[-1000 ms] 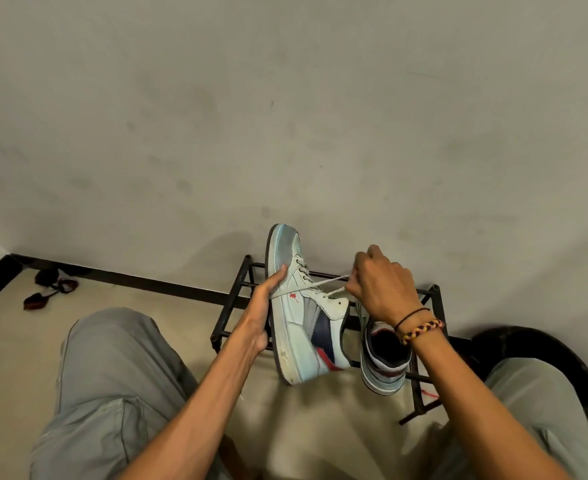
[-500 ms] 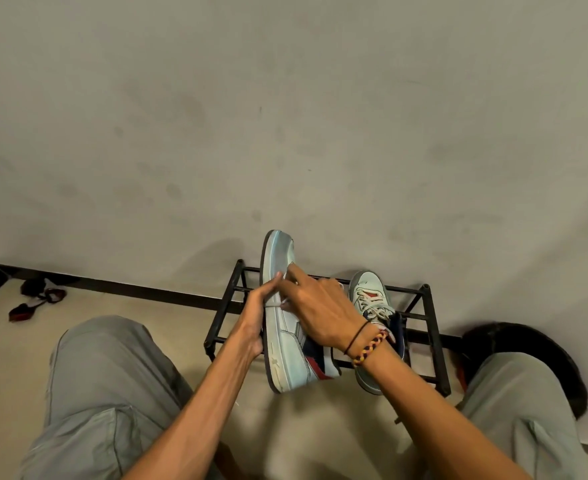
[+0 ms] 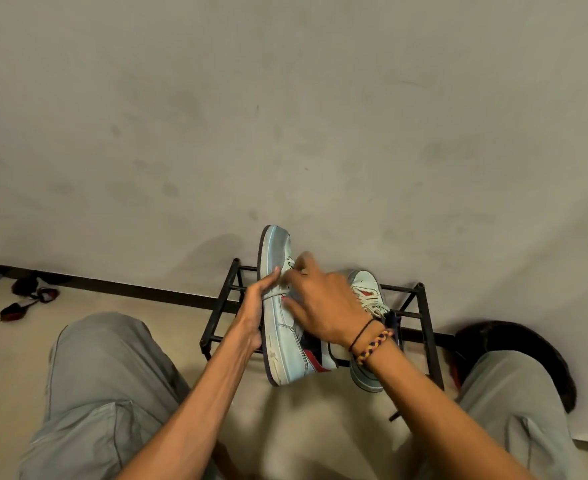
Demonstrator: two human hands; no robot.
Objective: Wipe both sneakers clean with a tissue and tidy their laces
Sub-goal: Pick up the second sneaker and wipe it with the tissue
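- Holding a sneaker on its side, the left hand braces the sole edge, thumb up along the sole towards the toe, fingers hidden behind; that side-on hold looks meant to turn the laced front towards the right hand
- The held sneaker hangs above the front of a black rack, between the person's knees; its long axis runs away from the person, toe up and towards the wall, heel down and near, sole to the left, laces to the right
- The right hand lies across the upper, fingers spread and blurred over the eyelets, thumb against the side panel; whether it pinches a lace I cannot tell, the fingertips being smeared; I judge it is working on the lacing rather than wiping, since no tissue shows
- The second sneaker sits on the rack just right of the first, partly behind the right wrist; its toe points towards the wall, heel over the rack's front rail, sole down, laces up and loose-looking
- The rack stands against the wall, so the shoes are within reach of both hands; parking one shoe there leaves both hands for the other
- A braided band rings the right wrist; dark red-and-black items lie on the floor far left; a dark round thing sits beyond the right knee, its nature unclear
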